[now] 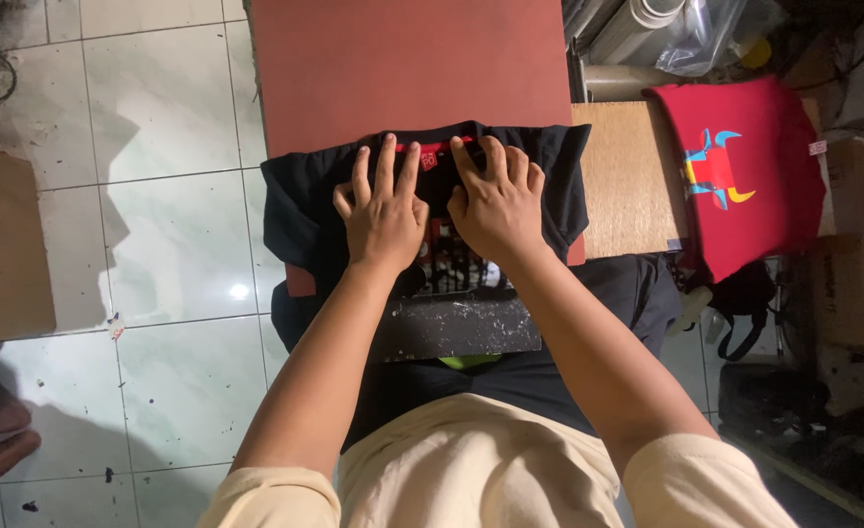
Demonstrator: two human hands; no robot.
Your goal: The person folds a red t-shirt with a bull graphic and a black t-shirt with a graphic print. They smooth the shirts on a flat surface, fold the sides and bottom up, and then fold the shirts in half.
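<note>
both hands lie flat, palms down, on a black t-shirt (305,210) spread over a reddish-brown press pad (407,68). the left hand (383,215) has its fingers fanned out toward the collar, the right hand (498,205) sits just beside it, fingertips curled a little at the collar edge; the thumbs nearly touch. neither grip is closed round anything: both are open and pressing on the cloth. between the hands a red neck label (430,156) shows, and below them part of a printed design on the shirt front peeks out. the shirt drapes off the pad's left and right edges, and its lower part hangs toward the person's lap, over a dark speckled slab (456,328). to the right, a wooden counter (627,176) carries a folded red t-shirt (754,176) with a bright bull-head print. pale glossy floor tiles (158,196) fill the left side, with a cardboard box (1,244) at the far left edge
</note>
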